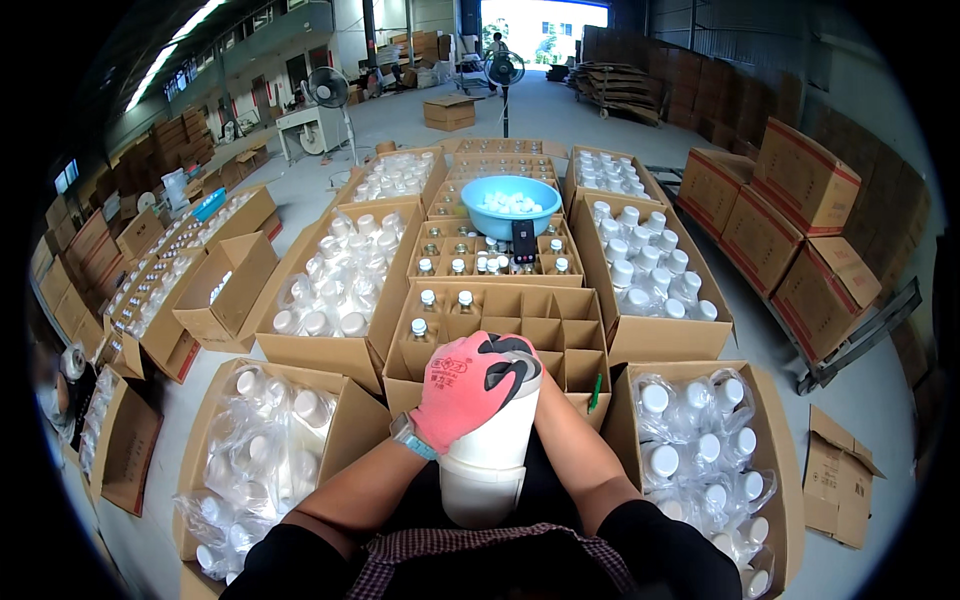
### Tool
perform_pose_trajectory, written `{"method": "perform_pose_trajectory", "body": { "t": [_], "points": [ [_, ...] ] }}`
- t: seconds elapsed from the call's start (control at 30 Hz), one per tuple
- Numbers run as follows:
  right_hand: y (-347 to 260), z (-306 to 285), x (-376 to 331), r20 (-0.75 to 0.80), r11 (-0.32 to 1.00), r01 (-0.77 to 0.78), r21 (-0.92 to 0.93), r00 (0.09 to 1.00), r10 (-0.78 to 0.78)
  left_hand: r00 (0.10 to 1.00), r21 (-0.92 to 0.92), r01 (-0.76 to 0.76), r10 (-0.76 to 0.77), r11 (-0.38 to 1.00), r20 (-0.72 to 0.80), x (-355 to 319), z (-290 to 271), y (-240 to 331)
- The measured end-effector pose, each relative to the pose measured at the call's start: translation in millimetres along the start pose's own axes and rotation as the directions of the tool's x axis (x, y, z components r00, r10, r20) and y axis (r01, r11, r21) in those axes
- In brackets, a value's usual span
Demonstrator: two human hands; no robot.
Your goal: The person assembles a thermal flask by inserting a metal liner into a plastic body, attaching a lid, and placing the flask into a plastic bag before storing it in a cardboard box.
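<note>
My left hand [465, 390], in a pink glove with black fingertips and a watch at the wrist, is closed over the upper end of a white cylindrical container [490, 460]. The container leans in front of my body, its wider lower part towards me. My right forearm [580, 450] reaches along the container's right side; the right hand and its fingers are mostly hidden behind the container and left glove. Just beyond stands a divided cardboard box [490, 293], with several white-capped clear bottles [428, 302] in its left cells. A green, pen-like object [596, 392] sits at its near right edge.
Open boxes of plastic-wrapped white-capped bottles flank me at left [265, 450] and right [700, 440], with more behind. A blue basin [512, 205] of white caps and a dark phone [523, 242] rest on the bottle boxes ahead. A loaded cart [800, 330] stands right.
</note>
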State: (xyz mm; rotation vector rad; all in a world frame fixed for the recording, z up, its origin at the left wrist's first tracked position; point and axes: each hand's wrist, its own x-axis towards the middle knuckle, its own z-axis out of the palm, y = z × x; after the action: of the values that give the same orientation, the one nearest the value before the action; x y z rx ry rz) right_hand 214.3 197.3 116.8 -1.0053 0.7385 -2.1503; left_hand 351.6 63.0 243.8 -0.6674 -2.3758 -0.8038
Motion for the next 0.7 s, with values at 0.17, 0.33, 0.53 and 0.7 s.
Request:
{"method": "perform_pose_trajectory", "body": {
  "t": [0.17, 0.33, 0.53, 0.7],
  "points": [
    [-14.1, 31.1, -36.7, -0.252, 0.98, -0.048, -0.195, 0.968, -0.002, 0.973, -0.572, 0.02, 0.117, 0.82, 0.201, 2.4, 2.4, -58.9],
    [-14.3, 91.4, -51.6, -0.486, 0.641, -0.123, -0.758, 0.762, -0.429, 0.949, -0.858, 0.076, 0.227, 0.508, 0.218, 7.2, 22.5, -103.3],
    [-33.9, 38.2, -39.0, -0.356, 0.653, -0.13, -0.746, 0.907, -0.226, 0.941, -0.517, 0.031, 0.149, 0.855, 0.303, 14.9, 7.3, -103.9],
    [-35.9, 13.2, -10.6, -0.193, 0.801, -0.096, -0.59, 0.981, -0.025, 0.965, -0.256, 0.092, -0.022, 0.962, 0.262, 12.8, -16.2, -35.7]
  ]
}}
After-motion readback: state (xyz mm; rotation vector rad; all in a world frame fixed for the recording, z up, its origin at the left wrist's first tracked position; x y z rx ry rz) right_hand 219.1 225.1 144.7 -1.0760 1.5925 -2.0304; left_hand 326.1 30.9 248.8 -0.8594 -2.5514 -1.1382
